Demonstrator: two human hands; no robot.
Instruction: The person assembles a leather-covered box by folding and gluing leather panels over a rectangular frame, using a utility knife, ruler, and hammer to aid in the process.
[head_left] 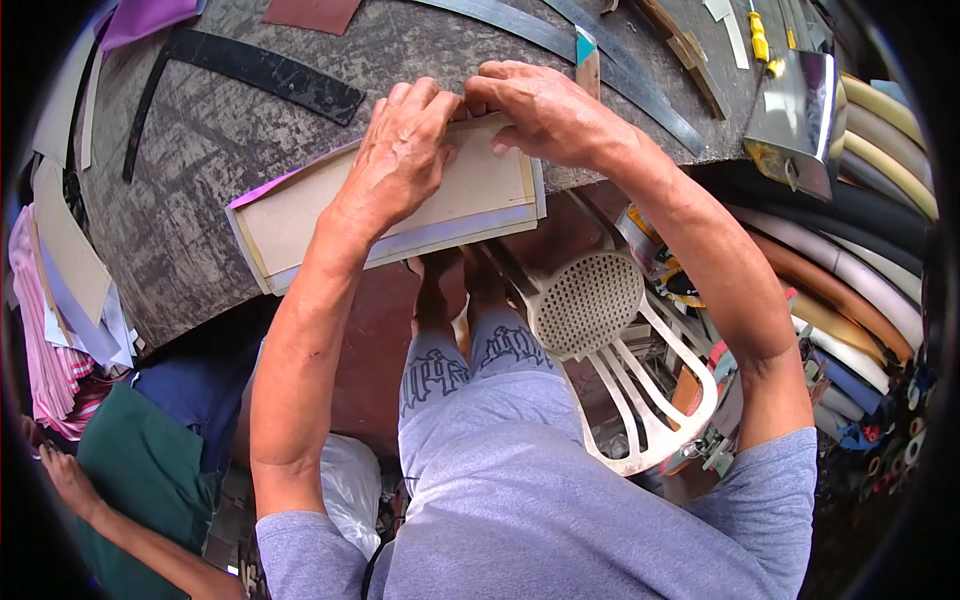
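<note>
A long beige board panel (450, 205) with lilac edging lies at the table's front edge, its near side jutting past it. A purple strip (285, 186) runs along the panel's far edge on the left. My left hand (405, 150) rests over the panel's middle, its fingers closed at the far edge. Beside it, nearly touching, my right hand (535, 115) has its fingertips pinched at the same edge. What the fingertips hold is hidden, though they meet where the edging runs.
On the worn table (200, 240) lie a black L-shaped strip (265, 75), metal rulers (640, 95) and a yellow screwdriver (759, 40). A shiny metal box (795, 120) stands right. Below are a plastic chair (590, 300) and material rolls (830, 270). Another person's arm (150, 545) shows lower left.
</note>
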